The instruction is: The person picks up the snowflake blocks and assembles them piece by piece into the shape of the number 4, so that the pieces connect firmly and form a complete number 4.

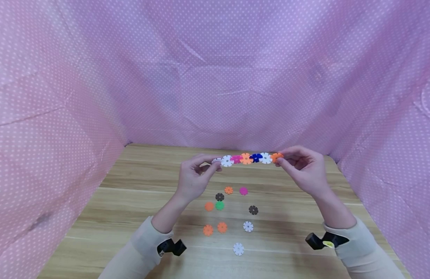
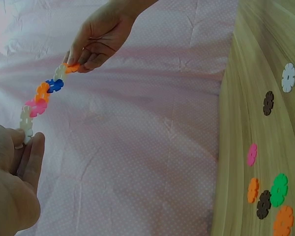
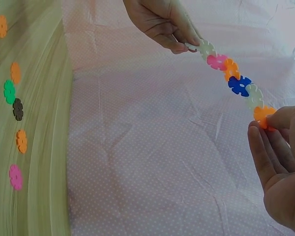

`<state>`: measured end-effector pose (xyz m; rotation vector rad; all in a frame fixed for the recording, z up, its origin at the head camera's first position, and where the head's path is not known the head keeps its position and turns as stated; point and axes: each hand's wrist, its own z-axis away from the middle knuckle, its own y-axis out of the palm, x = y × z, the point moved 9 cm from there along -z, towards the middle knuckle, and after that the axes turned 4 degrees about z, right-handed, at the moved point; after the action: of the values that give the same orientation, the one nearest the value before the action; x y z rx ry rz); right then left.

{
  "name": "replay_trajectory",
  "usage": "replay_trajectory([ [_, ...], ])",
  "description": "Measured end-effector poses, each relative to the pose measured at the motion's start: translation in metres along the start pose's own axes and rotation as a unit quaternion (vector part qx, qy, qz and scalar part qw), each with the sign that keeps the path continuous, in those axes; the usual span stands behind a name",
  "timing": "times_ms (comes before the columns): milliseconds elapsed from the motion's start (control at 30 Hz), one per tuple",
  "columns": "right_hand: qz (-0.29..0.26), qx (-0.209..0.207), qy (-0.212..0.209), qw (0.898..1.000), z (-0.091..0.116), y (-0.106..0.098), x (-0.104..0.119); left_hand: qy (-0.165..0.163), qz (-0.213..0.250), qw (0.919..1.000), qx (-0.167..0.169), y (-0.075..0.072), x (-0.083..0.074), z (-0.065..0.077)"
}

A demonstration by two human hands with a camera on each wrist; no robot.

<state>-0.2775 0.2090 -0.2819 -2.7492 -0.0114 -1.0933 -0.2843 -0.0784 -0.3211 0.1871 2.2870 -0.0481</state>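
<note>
A chain of interlocking notched discs point(image 1: 246, 158) is held up above the table, stretched between both hands. From left to right its discs run white, white, pink, orange, dark blue, white, orange. My left hand point(image 1: 195, 176) pinches the white end disc point(image 2: 27, 135) between thumb and fingers. At the other end, my right hand point(image 1: 307, 170) pinches the orange disc point(image 3: 263, 116) the same way. The chain is nearly level in the head view, each disc slotted into its neighbour. Fingers partly cover both end discs.
Loose discs lie on the wooden table point(image 1: 138, 201) below the hands: several orange point(image 1: 222, 227), a green point(image 1: 220, 205), a pink point(image 1: 243, 191), two dark brown point(image 1: 253, 210) and two white point(image 1: 238, 249). Pink dotted cloth point(image 1: 215, 97) hangs around the back and sides.
</note>
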Motion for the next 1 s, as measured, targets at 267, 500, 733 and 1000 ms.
replay_trajectory([
  [267, 0.010, -0.021, -0.009, 1.000, -0.002, -0.003, 0.004, 0.007, 0.012, 0.9999, 0.007, 0.002, -0.001, -0.001],
  [500, -0.010, -0.026, -0.020, 0.999, -0.003, -0.002, 0.008, 0.009, 0.010, 0.9999, 0.004, 0.001, 0.000, -0.001],
  [733, -0.004, -0.023, -0.016, 1.000, -0.003, 0.002, 0.007, 0.004, 0.000, 1.0000, 0.006, 0.002, 0.001, 0.000],
  [1000, -0.049, -0.029, -0.030, 0.998, -0.003, 0.005, 0.010, -0.009, -0.002, 0.9999, 0.013, 0.004, 0.002, 0.002],
])
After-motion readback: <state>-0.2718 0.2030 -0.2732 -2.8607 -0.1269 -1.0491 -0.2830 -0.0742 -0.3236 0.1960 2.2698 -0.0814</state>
